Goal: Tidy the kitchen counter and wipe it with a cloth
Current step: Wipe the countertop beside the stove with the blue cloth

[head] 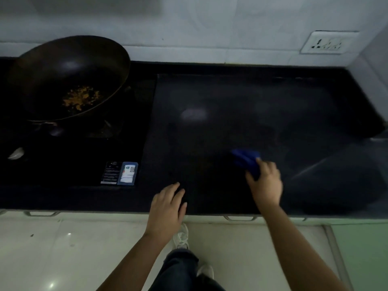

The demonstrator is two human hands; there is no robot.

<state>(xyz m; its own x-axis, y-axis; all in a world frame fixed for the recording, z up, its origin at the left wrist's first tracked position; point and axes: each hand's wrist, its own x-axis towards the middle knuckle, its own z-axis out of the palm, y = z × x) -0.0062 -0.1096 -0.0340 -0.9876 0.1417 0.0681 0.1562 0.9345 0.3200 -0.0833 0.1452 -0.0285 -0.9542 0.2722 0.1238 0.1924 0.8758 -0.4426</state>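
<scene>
Head view. Looked steeply down onto a black counter set against a pale tiled wall. Took as landmark the wok at the far left: dark, round, slightly tilted, flecked inside with orange food scraps.

Found the blue cloth well to the right of the wok and closer to the counter's front edge, bunched on the bare dark slab. Gripped it with the right hand, thumb spread toward the wok side and fingers curled over the cloth's near end. Blurred there, so could not tell how firm the hold was. Left most of the cloth poking out beyond the fingertips, with its long axis slanting from the hand back toward the wok side and the wall.

Rested the left hand palm down at the front edge, between wok and cloth but much nearer the cloth. Kept its fingers straight and close together, holding nothing.

Judged the wiping to be in progress, with the right hand as the working one and the left merely bracing. Judged the widest unwiped stretch to lie from the cloth toward the wok, so probably called for a sweep that way, cloth leading.

Noted printed stickers just below and right of the wok, and a wall socket far right of it, well above the counter. Glimpsed a white shoe on the floor below.
</scene>
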